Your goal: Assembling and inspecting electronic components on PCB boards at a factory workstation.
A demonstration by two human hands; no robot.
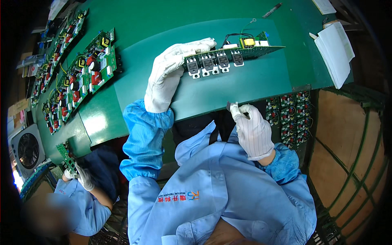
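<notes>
My left hand (pixel 166 73), in a white knit glove, grips the left end of a green circuit board (pixel 261 50). The board is tilted up, seen nearly edge-on, above the bench. A row of several black transistors (pixel 208 63) with metal tabs sticks out along its near side. Behind them sit a yellow-wrapped transformer (pixel 247 42) and black wires. My right hand (pixel 254 131), in a striped white glove, is by the bench's front edge, apart from the board. Its thumb and forefinger pinch a small dark piece (pixel 229 105), too small to name.
Rows of populated circuit boards (pixel 77 81) stand on the green bench (pixel 159 24) to the left. A pen (pixel 272 10) and white papers (pixel 335 53) lie far right. More boards (pixel 288 118) hang low right. A co-worker's gloved hand (pixel 85 178) holds a board near a fan (pixel 27 150).
</notes>
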